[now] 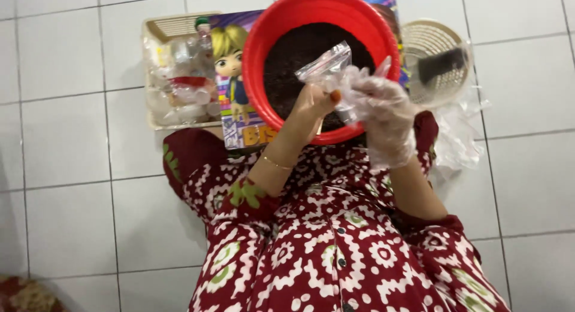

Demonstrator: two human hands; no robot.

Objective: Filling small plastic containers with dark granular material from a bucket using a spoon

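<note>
Single head-worn camera, looking straight down from above, close over lap and red basin [257,78], tiled floor [66,168] around

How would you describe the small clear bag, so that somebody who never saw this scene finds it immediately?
Find the big red basin of dark material on the white tiled floor. Above its dark filling, the bare left hand and the gloved right hand hold the small clear plastic bag between them. Unlike the other clear plastic lying at either side, it is lifted and held.
</note>
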